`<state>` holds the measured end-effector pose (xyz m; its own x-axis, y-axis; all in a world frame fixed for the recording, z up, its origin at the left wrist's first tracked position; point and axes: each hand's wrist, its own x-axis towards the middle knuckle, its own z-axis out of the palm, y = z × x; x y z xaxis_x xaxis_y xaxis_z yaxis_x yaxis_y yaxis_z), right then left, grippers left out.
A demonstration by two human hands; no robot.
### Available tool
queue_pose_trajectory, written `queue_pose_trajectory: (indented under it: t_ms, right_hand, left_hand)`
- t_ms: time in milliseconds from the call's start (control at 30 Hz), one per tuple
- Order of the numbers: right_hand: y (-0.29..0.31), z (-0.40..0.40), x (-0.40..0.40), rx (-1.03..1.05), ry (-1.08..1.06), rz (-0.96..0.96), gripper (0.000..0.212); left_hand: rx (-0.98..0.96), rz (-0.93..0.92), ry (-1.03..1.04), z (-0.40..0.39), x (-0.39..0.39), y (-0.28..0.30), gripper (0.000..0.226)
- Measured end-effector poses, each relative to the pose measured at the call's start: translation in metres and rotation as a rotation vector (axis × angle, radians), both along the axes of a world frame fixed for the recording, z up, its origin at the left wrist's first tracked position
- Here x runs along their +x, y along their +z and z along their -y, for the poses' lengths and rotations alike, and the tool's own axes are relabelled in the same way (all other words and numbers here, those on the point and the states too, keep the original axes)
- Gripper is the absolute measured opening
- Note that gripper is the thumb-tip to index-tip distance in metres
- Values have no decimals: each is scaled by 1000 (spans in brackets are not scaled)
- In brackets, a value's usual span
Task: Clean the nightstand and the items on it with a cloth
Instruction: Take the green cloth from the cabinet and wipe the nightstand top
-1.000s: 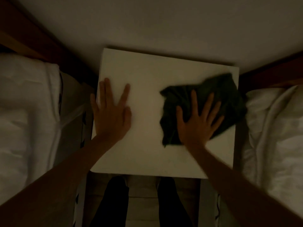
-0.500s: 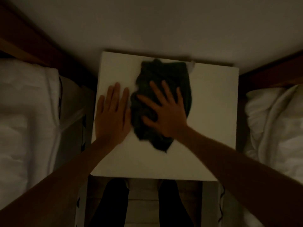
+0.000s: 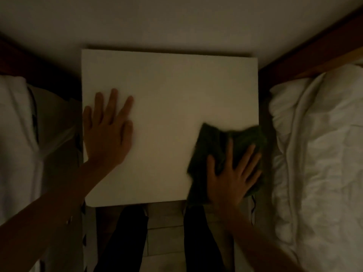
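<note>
A dark green, crumpled cloth (image 3: 214, 142) is lying blurred at the white tabletop's (image 3: 169, 91) near right corner. The right hand (image 3: 231, 173) is pressing it with fingers spread flat; the left hand (image 3: 107, 132) is resting flat, fingers straight.

Legible text, labels, brands, numbers, signs: none. The picture is dim and partly motion-blurred, and no surface in it carries lettering or markings that can be read.
</note>
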<state>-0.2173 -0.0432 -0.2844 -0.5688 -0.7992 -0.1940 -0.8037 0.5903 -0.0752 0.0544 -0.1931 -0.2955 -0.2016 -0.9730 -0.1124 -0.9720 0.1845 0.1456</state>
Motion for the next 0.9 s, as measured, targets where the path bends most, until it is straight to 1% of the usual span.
queue_pose_trajectory:
  t_ms: [67, 133, 267, 300, 333, 367, 433, 533, 633, 733, 800, 900]
  right_hand:
    - [-1, -27, 32, 70, 120, 40, 74]
    - [-7, -15, 48, 54, 307, 81, 74]
    - [-12, 70, 52, -115, 789, 153, 75]
    - [-14, 97, 50, -150, 869, 152, 74]
    - [-16, 124, 45, -177, 905, 128, 73]
    - [-19, 152, 38, -191, 886, 92, 72]
    - [-21, 192, 15, -175, 719, 21, 73]
    - [-18, 204, -27, -116, 437, -27, 82]
    - [-10, 175, -54, -76, 280, -29, 83]
    - [-3, 125, -60, -48, 90, 40, 79]
    - [-1, 82, -58, -59, -19, 104, 74]
    - [4, 27, -46, -103, -200, 92, 69]
  left_hand:
    - [10, -9, -1, 0, -3, -2, 59]
    - [-6, -15, 37, 1, -9, -3, 61]
    - [-6, -36, 58, -2, -22, -3, 64]
    - [-13, -38, 60, -3, -22, -4, 62]
    - [-20, -37, 65, -4, -22, -5, 61]
    - [-25, -29, 71, -3, -22, -6, 60]
    - [-31, -4, 75, -3, -22, -8, 60]
    - [-52, 0, 75, -4, -22, -9, 61]
    - [-61, -8, 78, -4, -20, -9, 61]
    - [-65, 10, 85, -4, -19, -9, 61]
    - [-59, 23, 94, -4, -20, -9, 62]
    - [-56, 20, 100, -3, -21, -9, 62]
